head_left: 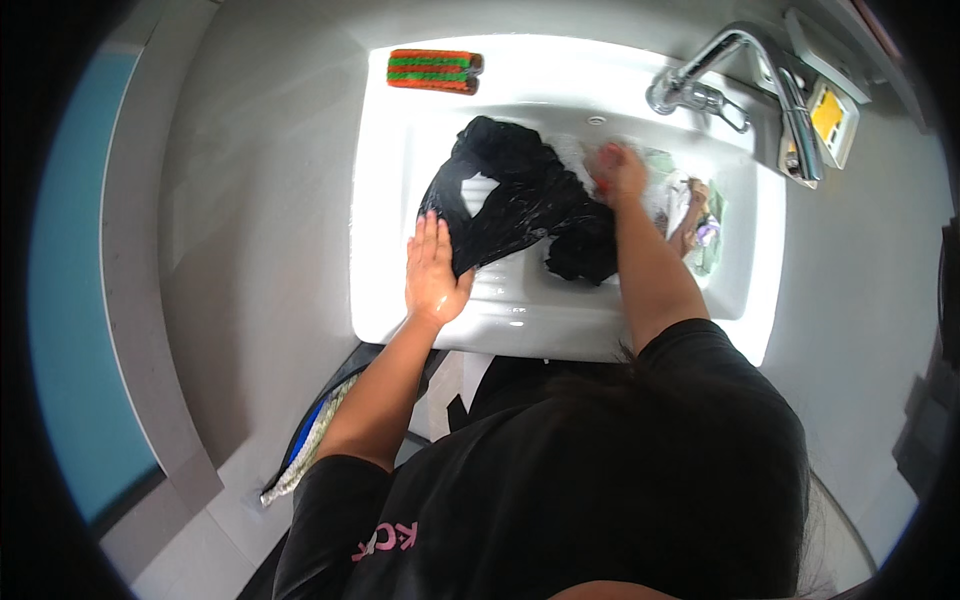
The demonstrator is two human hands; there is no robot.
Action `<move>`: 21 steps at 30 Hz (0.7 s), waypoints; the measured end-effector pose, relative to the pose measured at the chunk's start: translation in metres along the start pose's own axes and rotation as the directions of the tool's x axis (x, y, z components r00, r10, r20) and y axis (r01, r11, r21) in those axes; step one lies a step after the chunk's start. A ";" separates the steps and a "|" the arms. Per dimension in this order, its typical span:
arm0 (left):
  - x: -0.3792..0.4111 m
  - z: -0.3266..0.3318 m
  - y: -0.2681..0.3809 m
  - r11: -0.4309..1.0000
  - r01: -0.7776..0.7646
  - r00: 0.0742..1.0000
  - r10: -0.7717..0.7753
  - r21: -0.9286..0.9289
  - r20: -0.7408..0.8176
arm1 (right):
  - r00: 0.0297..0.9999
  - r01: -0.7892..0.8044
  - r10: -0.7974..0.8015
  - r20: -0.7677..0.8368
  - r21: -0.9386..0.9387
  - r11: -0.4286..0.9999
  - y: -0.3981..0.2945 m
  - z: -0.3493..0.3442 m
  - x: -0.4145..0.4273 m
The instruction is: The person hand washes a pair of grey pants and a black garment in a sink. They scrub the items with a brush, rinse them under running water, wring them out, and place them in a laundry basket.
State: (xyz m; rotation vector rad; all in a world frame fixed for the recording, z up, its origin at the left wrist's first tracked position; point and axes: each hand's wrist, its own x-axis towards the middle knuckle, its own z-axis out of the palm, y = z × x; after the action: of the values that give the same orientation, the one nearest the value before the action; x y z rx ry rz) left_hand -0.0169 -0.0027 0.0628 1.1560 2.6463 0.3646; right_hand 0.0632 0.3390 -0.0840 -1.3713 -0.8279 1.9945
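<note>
A wet black garment (517,187) is spread over the ribbed left side of a white sink (570,341) and hangs into the basin. My left hand (435,274) lies flat with fingers extended on the garment's left edge. Over the basin, near the garment's right part, is my right hand (626,176), blurred, with something reddish at its fingers; its grip is unclear. Suds and water surround it. Other wet cloths, white, brown and pale green (709,247), lie in the basin to the right of my right forearm.
An orange and green striped scrub brush (431,71) rests on the sink's back left ledge. A chrome faucet (701,94) rises at the back right. Beside it, a white soap dish (834,124) holds a yellow item. A bag or basket with fabric (315,439) is below left.
</note>
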 end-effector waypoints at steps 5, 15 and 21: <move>0.007 0.001 0.000 0.999 -0.042 0.999 0.043 0.034 -0.009 | 0.951 0.140 -0.146 -0.274 -0.043 0.989 -0.009 -0.047 0.036; 0.002 0.008 -0.004 1.000 -0.011 0.998 0.011 0.009 -0.063 | 0.586 -0.287 0.452 0.673 -0.349 0.892 -0.074 0.024 -0.081; 0.009 0.008 -0.001 0.999 -0.029 0.994 0.024 -0.041 -0.104 | 0.998 -0.057 0.041 -0.053 -0.352 0.934 -0.038 0.002 0.011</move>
State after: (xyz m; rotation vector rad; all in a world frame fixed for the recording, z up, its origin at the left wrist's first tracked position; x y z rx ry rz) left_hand -0.0210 0.0045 0.0543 1.1907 2.6994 0.4960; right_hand 0.0624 0.3713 -0.0612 -1.6419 -1.1860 1.9065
